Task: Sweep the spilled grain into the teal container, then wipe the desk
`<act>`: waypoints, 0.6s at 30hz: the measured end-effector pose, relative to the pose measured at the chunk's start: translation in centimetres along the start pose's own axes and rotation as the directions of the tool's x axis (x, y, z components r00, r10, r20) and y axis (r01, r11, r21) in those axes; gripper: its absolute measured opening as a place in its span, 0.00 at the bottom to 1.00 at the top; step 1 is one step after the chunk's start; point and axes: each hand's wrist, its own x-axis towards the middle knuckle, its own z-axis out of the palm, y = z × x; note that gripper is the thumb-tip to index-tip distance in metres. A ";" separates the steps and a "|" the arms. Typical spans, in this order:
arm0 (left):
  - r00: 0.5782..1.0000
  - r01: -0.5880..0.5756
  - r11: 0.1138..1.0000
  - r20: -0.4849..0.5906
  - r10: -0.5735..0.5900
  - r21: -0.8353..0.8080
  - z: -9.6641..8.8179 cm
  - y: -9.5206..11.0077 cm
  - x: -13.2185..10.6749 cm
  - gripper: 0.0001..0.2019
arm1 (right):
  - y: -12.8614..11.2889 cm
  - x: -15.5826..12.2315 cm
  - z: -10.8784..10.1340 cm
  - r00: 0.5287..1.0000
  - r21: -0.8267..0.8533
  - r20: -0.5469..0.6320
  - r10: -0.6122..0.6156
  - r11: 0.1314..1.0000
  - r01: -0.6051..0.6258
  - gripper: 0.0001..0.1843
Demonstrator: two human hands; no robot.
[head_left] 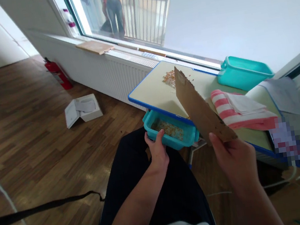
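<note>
My left hand point(158, 150) grips the near wall of a teal plastic bin point(172, 141), which is held just under the table's front edge. Loose grains, yellowish and orange, cover part of the bin's bottom. In my right hand point(237, 156) is a flat piece of brown cardboard point(199, 105), tilted up over the tabletop with its torn edge to the right. A small pile of similar grains point(169, 78) lies on the cream table point(155, 89) behind the cardboard, which hides part of it. A few stray grains are scattered near the pile.
A second teal bin point(245, 72) stands at the table's back right. A pink-and-white striped towel point(240, 112) lies in front of it. Left on the floor are an opened white box point(90, 108) and a red fire extinguisher point(59, 75). Beyond the window a person point(113, 10) bends over.
</note>
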 end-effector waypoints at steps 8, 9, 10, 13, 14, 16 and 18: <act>1.000 -0.004 1.000 -0.014 0.004 -0.010 -0.5 0.5 1.0 0.40 | 1.3 3.4 0.3 0.971 0.338 0.059 0.233 0.910 -0.239 0.11; 1.000 -0.003 1.000 -0.014 0.003 -0.007 -0.6 0.4 1.1 0.40 | 1.6 3.7 0.3 0.967 0.360 0.066 0.245 0.898 -0.252 0.11; 1.000 -0.003 1.000 -0.013 0.003 -0.005 -0.7 0.4 1.2 0.40 | 1.9 4.1 0.4 0.964 0.373 0.066 0.257 0.890 -0.263 0.11; 1.000 -0.011 1.000 -0.005 0.011 0.000 -0.9 0.3 1.6 0.40 | 2.7 5.0 0.5 0.955 0.365 0.064 0.291 0.884 -0.293 0.11; 1.000 -0.015 1.000 -0.002 0.015 0.002 -0.9 0.3 1.7 0.40 | 2.8 5.1 0.5 0.953 0.359 0.062 0.298 0.884 -0.300 0.12; 1.000 -0.017 1.000 -0.004 0.017 0.008 -0.9 0.3 1.7 0.40 | 3.0 5.3 0.4 0.954 0.366 0.063 0.294 0.882 -0.296 0.12; 1.000 -0.020 1.000 -0.011 0.020 0.006 -0.8 0.2 1.5 0.40 | 3.0 5.3 0.4 0.958 0.392 0.059 0.282 0.876 -0.282 0.12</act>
